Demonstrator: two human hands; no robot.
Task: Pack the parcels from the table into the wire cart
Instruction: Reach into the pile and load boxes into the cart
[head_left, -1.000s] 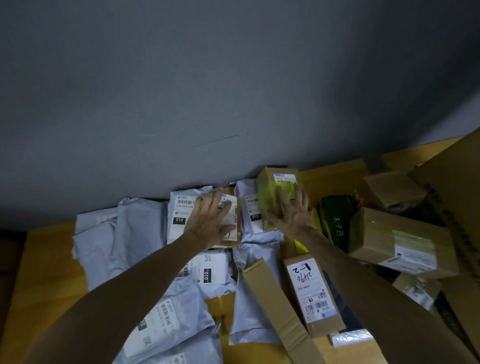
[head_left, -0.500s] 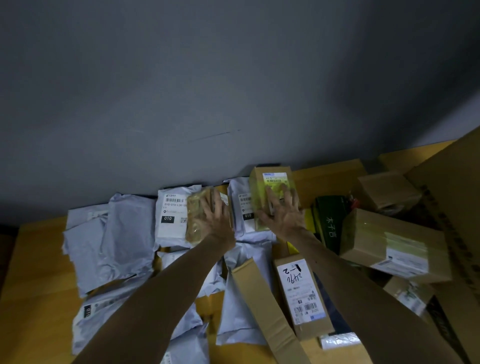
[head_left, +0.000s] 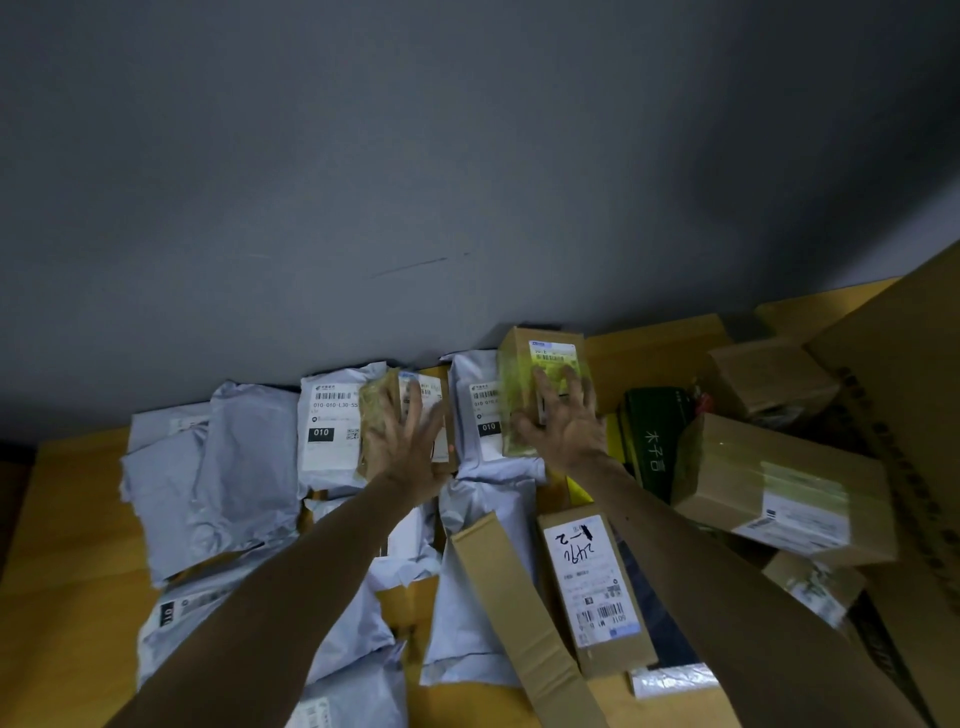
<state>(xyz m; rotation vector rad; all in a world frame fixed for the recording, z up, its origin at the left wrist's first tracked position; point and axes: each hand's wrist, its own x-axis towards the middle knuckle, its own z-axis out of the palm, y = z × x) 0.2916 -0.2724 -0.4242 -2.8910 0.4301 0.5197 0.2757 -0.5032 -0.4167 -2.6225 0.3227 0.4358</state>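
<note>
Left hand: the left hand (head_left: 410, 452) lies flat, palm down, with its fingers straight and spread on a small taped box (head_left: 376, 415). No finger curls round the box.
Right hand: the right hand (head_left: 563, 428) is just as flat and splayed. Its fingers lie up the labelled face of a tall taped box (head_left: 543, 364), and its thumb points towards the other hand.
Under the left palm: the small taped box is brown with yellowish tape. It sits on a labelled mailer (head_left: 330, 426), whose white label marked 010 shows just outside the little finger.
Between the hands: a second mailer (head_left: 478, 415), grey with a 010 label, touches the side of the tall taped box.
Outside the left wrist: a crumpled grey mailer (head_left: 244, 457) lies here, and more grey bags are heaped under the left forearm.
Between the forearms: a long plain carton (head_left: 519, 608) lies slantwise. Beside it, close to the right forearm, is a handwritten-label box (head_left: 592, 582).
Outside the right hand: a green package (head_left: 652, 436) sits just beside the wrist. A big taped carton (head_left: 779, 488) is further out, and a smaller brown box (head_left: 769, 374) is beyond that.
Table: all these parcels lie on the yellow table (head_left: 67, 571), which shows bare wood out past the left elbow.
Wall: a grey wall (head_left: 467, 182) rises just beyond both sets of fingertips, and the tall taped box stands close to it.
</note>
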